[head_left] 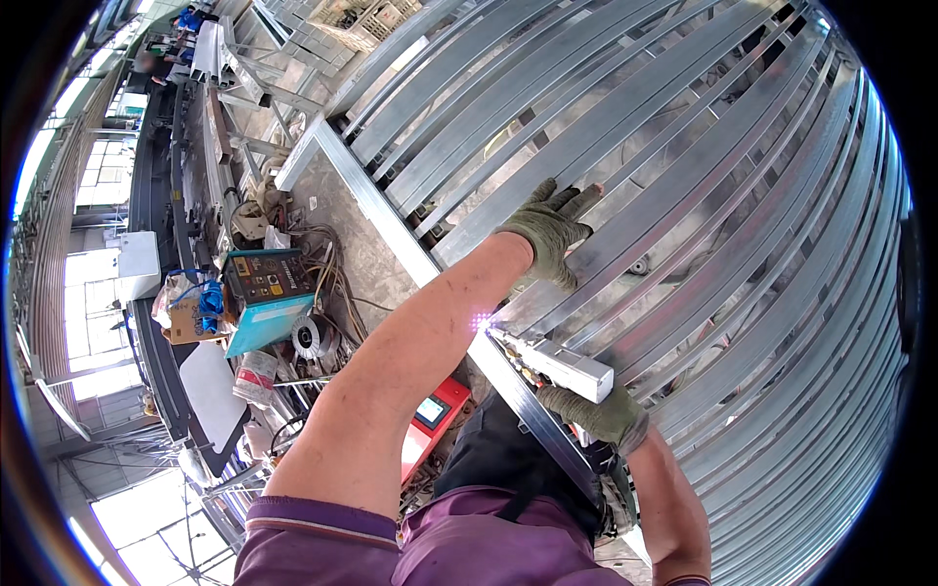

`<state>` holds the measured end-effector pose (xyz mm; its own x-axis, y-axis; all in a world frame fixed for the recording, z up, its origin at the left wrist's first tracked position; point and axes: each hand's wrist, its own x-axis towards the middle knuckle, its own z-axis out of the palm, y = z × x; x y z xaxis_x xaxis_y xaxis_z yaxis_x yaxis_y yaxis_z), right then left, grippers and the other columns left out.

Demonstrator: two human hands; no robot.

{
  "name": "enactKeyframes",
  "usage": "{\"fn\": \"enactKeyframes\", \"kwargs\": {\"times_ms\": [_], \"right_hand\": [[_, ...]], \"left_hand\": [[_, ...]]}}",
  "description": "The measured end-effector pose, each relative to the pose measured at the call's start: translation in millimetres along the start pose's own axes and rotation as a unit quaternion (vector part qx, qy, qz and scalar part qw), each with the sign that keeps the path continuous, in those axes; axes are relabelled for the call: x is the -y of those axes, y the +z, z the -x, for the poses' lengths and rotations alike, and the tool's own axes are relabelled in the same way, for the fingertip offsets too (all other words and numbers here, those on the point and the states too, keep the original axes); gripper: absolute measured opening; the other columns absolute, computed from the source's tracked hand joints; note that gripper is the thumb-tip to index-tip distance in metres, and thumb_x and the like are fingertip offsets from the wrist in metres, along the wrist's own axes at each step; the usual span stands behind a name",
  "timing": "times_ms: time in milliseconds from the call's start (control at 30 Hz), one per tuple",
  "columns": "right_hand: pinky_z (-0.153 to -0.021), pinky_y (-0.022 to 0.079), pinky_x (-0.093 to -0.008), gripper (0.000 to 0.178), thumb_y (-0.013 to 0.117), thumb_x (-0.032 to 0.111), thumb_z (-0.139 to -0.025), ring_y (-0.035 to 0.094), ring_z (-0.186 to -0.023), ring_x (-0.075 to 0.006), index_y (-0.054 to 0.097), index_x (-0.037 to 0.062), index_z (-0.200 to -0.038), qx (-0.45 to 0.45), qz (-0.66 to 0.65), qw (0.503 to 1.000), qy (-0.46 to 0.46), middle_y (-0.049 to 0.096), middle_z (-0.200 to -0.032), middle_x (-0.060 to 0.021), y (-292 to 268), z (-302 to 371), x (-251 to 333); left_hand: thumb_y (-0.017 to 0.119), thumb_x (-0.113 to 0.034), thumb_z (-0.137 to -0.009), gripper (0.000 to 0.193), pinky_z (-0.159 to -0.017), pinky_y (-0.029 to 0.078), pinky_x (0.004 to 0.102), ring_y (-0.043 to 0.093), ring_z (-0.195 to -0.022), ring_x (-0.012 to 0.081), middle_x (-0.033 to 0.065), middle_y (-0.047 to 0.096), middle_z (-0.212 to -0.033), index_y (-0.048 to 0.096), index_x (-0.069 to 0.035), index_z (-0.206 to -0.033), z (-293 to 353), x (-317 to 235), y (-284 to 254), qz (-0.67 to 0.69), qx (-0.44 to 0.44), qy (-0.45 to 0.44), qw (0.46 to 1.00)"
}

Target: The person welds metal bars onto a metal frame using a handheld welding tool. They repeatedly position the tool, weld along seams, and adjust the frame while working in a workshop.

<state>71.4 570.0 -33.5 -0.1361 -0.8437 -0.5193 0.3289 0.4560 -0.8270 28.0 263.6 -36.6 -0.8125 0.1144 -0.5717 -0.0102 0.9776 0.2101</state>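
Observation:
My left hand [549,230] wears a green-grey fingertip-less glove and lies spread over the flat metal slats [616,161] of a large frame. My gloved right hand [611,420] is closed round a silver handheld welding gun [569,366]; the grip itself is mostly hidden under it. The gun's narrow tip points left, to where a slat meets the side rail [376,207]. A bright violet-white weld spark [483,324] glows at that joint, just beyond my left forearm. My left hand is a short way above and right of the spark.
A teal and black machine [269,293] stands on the left amid cables and a wire spool [311,337]. Close to my body is a red box with a screen [430,420]. A crate [366,20] sits at the far end; another person [161,68] is far left.

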Motion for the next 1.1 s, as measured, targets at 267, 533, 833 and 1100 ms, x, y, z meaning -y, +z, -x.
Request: {"fn": "enactKeyframes", "kwargs": {"times_ms": [267,533,833,1100], "right_hand": [[-0.101,0.062,-0.0367,0.054,0.088,0.039,-0.1,0.078,-0.119,-0.0201,0.075,0.0086,-0.142,0.01,-0.014,1.0,0.009,0.083,-0.129,-0.0092,1.5,-0.7,-4.0],[-0.101,0.062,-0.0362,0.056,0.088,0.04,-0.099,0.079,-0.117,-0.0197,0.075,0.0068,-0.141,0.021,-0.002,1.0,0.009,0.083,-0.128,-0.0104,-2.6,0.9,-0.5],[-0.101,0.062,-0.0354,0.056,0.09,0.041,-0.098,0.079,-0.118,-0.0194,0.075,0.0067,-0.14,0.03,0.006,0.997,0.064,0.083,-0.129,-0.01,-5.3,3.1,6.8],[-0.1,0.063,-0.0358,0.053,0.091,0.035,-0.098,0.079,-0.117,-0.0185,0.076,0.0064,-0.14,0.01,-0.017,1.0,0.012,0.083,-0.129,-0.0101,-2.5,5.7,-2.4]], "left_hand": [[0.084,-0.07,-0.083,0.1,-0.142,0.005,0.0526,0.011,-0.175,0.0283,0.0125,0.0,-0.191,0.059,-0.02,-0.165,2.4,-0.8,-2.8,-0.007,0.0,-0.002,1.0],[0.084,-0.07,-0.083,0.098,-0.142,0.005,0.0526,0.011,-0.175,0.0278,0.0123,0.001,-0.191,0.059,-0.021,-0.164,1.8,-1.1,-4.9,-0.006,0.004,-0.002,1.0],[0.085,-0.069,-0.082,0.097,-0.142,0.005,0.0525,0.01,-0.175,0.0277,0.0121,0.001,-0.191,0.061,-0.021,-0.163,2.0,-0.5,-2.4,-0.005,-0.001,-0.004,1.0],[0.087,-0.067,-0.081,0.098,-0.142,0.005,0.0524,0.009,-0.176,0.0275,0.0116,0.001,-0.191,0.06,-0.021,-0.163,1.9,-0.1,-1.9,0.008,0.0,-0.007,1.0]]}}
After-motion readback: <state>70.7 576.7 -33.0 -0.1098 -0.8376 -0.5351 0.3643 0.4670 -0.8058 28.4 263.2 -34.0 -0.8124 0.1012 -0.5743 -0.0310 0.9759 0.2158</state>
